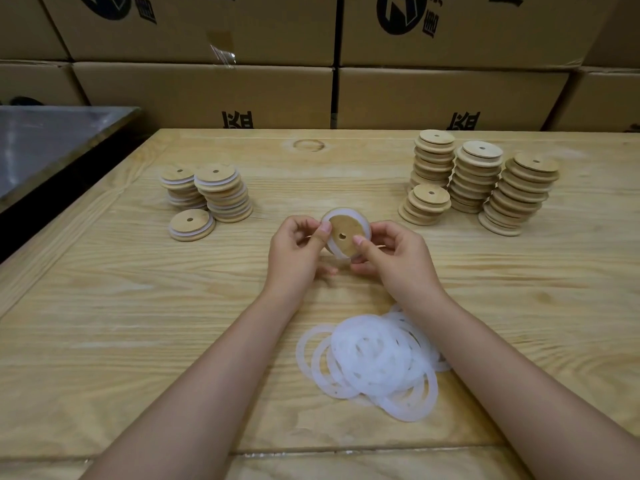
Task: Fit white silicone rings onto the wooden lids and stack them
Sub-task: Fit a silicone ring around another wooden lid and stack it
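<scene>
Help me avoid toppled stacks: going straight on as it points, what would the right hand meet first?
Probably the left hand, gripping the same round wooden lid as the right hand; depth unclear.

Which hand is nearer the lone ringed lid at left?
Left. The left hand is just right of the lone lid; the right hand is farther right, beyond the held lid.

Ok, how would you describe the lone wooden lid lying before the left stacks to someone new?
On the pale wooden table, look far left, where two stacks of ringed round wooden lids stand. In front of them lies a round wooden lid with a centre hole and white rim. It alone sits low on the tabletop, not piled high.
</scene>
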